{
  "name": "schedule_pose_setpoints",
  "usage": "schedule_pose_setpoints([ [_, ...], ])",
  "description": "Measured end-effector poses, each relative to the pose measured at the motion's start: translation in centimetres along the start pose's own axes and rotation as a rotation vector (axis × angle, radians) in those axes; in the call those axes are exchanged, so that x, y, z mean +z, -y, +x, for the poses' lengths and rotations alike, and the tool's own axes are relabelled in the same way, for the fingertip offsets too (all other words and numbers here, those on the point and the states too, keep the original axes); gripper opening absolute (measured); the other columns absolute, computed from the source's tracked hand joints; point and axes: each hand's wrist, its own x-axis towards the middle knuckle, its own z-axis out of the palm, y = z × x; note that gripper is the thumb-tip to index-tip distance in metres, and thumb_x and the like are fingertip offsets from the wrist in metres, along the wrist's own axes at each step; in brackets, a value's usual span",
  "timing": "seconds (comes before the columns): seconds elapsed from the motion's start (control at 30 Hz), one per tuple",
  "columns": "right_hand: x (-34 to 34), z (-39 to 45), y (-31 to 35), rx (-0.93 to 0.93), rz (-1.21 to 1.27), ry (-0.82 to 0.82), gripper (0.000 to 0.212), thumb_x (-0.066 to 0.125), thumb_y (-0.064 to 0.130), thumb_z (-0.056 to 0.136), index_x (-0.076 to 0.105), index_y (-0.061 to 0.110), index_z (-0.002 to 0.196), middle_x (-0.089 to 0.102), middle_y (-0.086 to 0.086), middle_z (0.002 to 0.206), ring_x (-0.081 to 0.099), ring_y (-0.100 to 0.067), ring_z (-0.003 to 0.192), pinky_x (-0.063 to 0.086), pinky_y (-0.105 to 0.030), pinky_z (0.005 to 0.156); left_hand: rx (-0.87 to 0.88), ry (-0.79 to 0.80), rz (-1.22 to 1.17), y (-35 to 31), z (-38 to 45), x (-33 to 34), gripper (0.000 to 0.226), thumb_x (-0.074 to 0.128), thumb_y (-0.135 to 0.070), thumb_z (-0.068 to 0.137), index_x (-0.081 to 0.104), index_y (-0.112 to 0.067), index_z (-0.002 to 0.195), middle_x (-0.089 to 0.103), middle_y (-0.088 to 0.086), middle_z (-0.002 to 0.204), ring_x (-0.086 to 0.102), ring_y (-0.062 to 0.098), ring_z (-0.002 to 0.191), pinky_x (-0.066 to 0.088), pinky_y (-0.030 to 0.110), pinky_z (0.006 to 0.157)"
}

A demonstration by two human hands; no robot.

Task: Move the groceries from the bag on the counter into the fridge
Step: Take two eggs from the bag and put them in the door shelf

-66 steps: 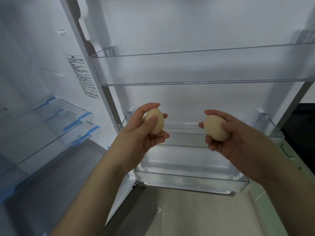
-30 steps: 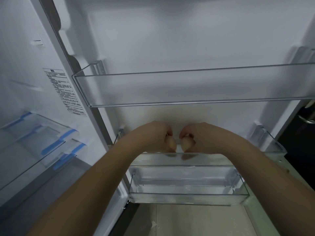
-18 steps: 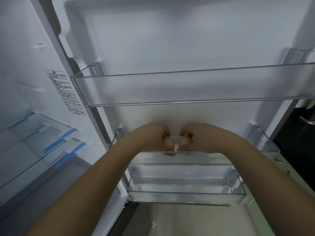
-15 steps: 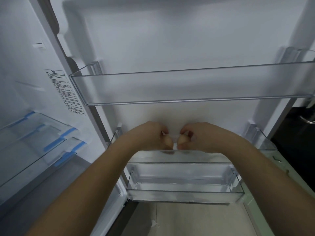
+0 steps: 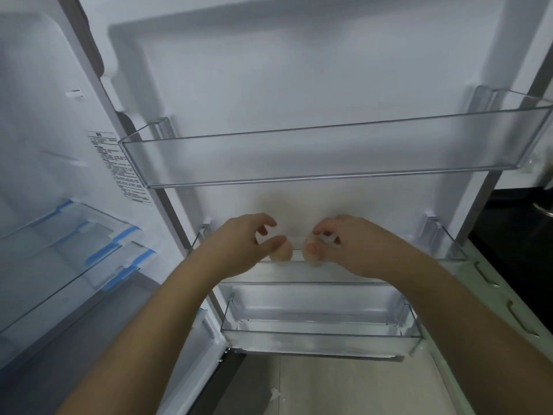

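**Fingers easing off two eggs in the middle door bin**

Your left hand (image 5: 239,250) and right hand (image 5: 350,250) have loosened fingers, thumbs just touching the left egg (image 5: 282,255) and right egg (image 5: 311,257) inside the middle door bin (image 5: 449,250). Light, brittle, smooth shells that roll: cradle each around its middle, never squeeze.

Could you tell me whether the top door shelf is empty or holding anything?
Empty: the top door shelf is clear plastic, and only the white door shows through it.
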Motion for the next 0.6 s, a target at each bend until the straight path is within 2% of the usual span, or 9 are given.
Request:
schedule_pose_setpoints([
  [0.1,0.2,-0.8,-0.1,-0.022,-0.028,-0.015,0.052,0.048,0.065,0.085,0.055,0.031,0.123,0.054,0.003,0.116,0.055,-0.017,0.101,0.047,-0.036,0.09,0.017,-0.111,0.068,-0.4,-1.4,0.4,0.046,0.052,-0.051,0.093,0.05,-0.031,0.133,0.058,-0.007,0.122,0.055,0.006,0.096,0.039,0.02,0.079],
  [0.17,0.4,-1.5,-0.1,-0.048,-0.043,-0.067,0.048,0.046,0.063,0.088,0.055,0.03,0.122,0.055,0.004,0.118,0.055,-0.017,0.102,0.047,-0.035,0.089,0.044,-0.165,0.113,-0.4,-2.3,1.0,0.048,0.049,-0.052,0.093,0.048,-0.03,0.136,0.056,-0.006,0.131,0.054,0.009,0.109,0.04,0.022,0.086],
  [0.27,0.8,-2.5,0.1,-0.062,-0.059,-0.137,0.047,0.043,0.06,0.091,0.053,0.03,0.126,0.056,0.005,0.123,0.054,-0.017,0.106,0.046,-0.034,0.09,0.079,-0.208,0.168,-0.5,-3.6,2.1,0.057,0.042,-0.058,0.093,0.045,-0.027,0.14,0.051,-0.004,0.14,0.049,0.017,0.124,0.04,0.032,0.1],
  [0.4,1.5,-3.7,0.3,-0.074,-0.11,-0.202,0.051,0.037,0.059,0.093,0.052,0.026,0.13,0.054,0.005,0.134,0.052,-0.017,0.114,0.041,-0.03,0.096,0.072,-0.248,0.283,-0.8,-5.0,3.4,0.07,0.027,-0.064,0.087,0.047,-0.024,0.14,0.048,0.002,0.145,0.043,0.022,0.133,0.037,0.044,0.106],
  [0.5,1.9,-4.7,0.3,-0.076,-0.204,-0.247,0.055,0.029,0.057,0.096,0.048,0.026,0.137,0.041,0.001,0.15,0.041,-0.02,0.132,0.03,-0.034,0.109,0.062,-0.243,0.36,-0.9,-6.0,3.9,0.069,0.022,-0.064,0.088,0.044,-0.027,0.143,0.04,0.003,0.152,0.034,0.026,0.141,0.019,0.042,0.115],
  [0.6,2.4,-5.9,0.7,-0.057,-0.26,-0.302,0.058,0.023,0.057,0.096,0.045,0.026,0.14,0.039,-0.001,0.152,0.036,-0.021,0.137,0.024,-0.037,0.113,0.055,-0.236,0.402,-0.9,-7.1,3.9,0.071,0.013,-0.066,0.088,0.032,-0.034,0.148,0.025,-0.001,0.159,0.016,0.023,0.148,-0.003,0.038,0.116],
])
